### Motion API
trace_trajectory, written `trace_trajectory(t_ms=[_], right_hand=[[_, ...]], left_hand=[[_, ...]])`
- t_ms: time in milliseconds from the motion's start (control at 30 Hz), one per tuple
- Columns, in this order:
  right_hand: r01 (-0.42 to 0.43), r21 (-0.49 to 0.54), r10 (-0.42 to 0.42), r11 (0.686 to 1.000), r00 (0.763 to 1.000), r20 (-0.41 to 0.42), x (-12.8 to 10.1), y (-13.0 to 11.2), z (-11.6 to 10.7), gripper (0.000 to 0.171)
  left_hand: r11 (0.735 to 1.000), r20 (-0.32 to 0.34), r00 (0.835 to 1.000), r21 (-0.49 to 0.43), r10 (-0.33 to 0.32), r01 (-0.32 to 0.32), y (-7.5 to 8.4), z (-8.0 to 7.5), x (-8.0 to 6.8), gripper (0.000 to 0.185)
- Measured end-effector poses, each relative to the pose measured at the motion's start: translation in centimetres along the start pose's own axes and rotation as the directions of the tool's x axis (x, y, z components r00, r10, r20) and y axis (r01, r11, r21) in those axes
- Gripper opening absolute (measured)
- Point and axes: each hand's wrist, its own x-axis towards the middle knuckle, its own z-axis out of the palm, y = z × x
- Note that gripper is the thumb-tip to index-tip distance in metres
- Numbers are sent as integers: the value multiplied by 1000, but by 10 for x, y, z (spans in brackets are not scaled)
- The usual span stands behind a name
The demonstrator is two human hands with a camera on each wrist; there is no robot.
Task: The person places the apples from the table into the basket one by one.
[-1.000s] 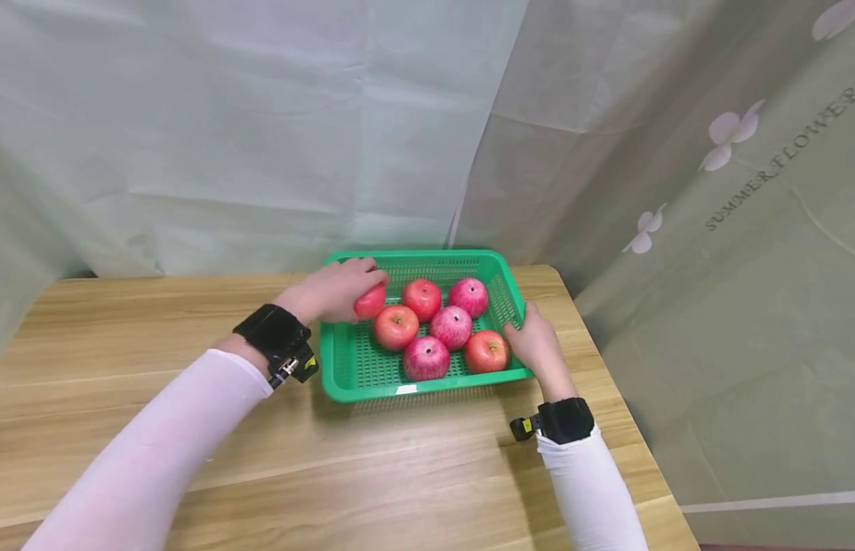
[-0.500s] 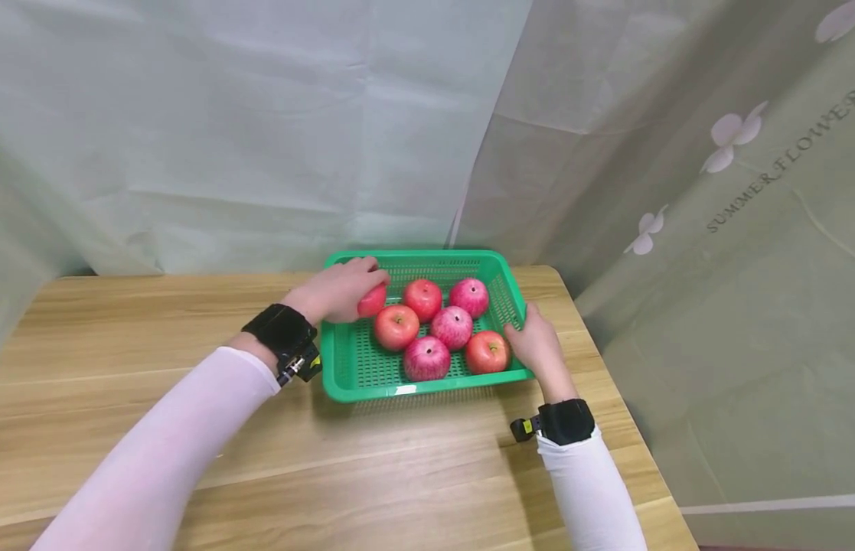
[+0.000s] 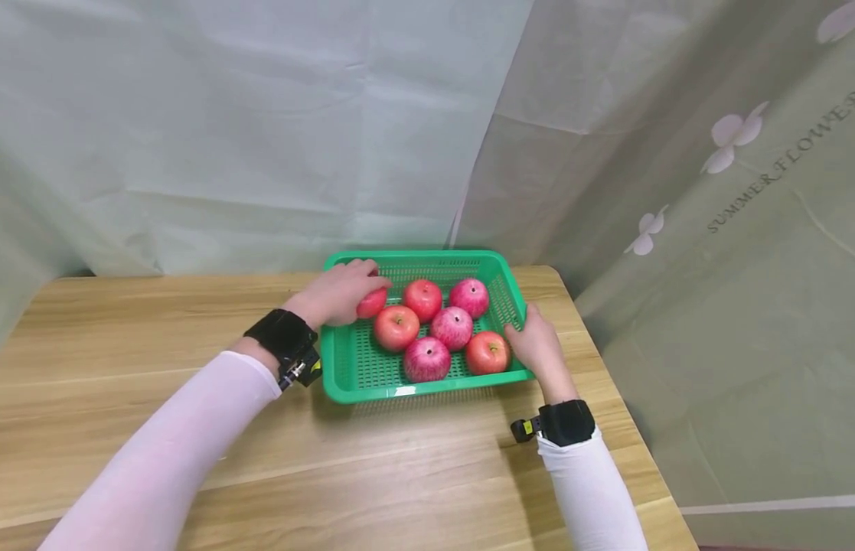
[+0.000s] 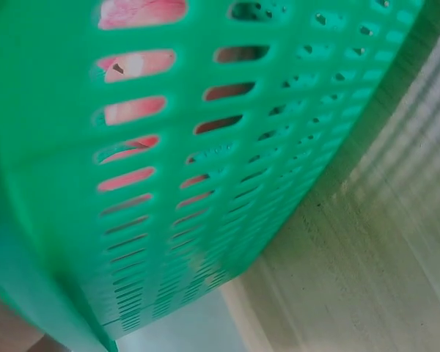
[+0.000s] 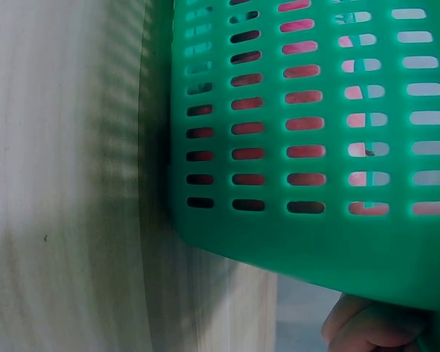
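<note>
The left hand [image 3: 334, 295] is curled over a red apple [image 3: 372, 303] and holds it, with the fingers wrapped round the top of it. This apple sits inside the green basket [image 3: 358, 367], near the back left corner, and only its right side shows past the fingers. The right hand [image 3: 536, 342] holds the right wall of the basket near the front corner, with the thumb inside and the fingers bent round the rim. Six more apples [image 3: 451, 327] lie in the basket, close together, and the nearest one to the right hand is the apple at the front right [image 3: 487, 352], just beside the thumb. In the left wrist view the slotted basket wall [image 4: 227, 183] fills the frame, with red showing through the holes. In the right wrist view the wall shows too, with a fingertip [image 5: 370, 326] under its edge. The basket stands on a wooden table [image 3: 158, 329], near the far right corner. Pale green curtains [image 3: 262, 130] hang behind and beside the table.
</note>
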Motion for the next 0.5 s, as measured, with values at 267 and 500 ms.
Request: trace_trajectory(t_ms=[267,500], right_hand=[[5,4,-5,1000,1000,-4,1,0,0,56],[12,-1,-12,1000,1000,-5,2,-1,1,54]], left_hand=[[1000,-7,1000,-11,15,-15,-2,5,7,60],[999,7,1000,-38,6,-6,-3,3,6,56]])
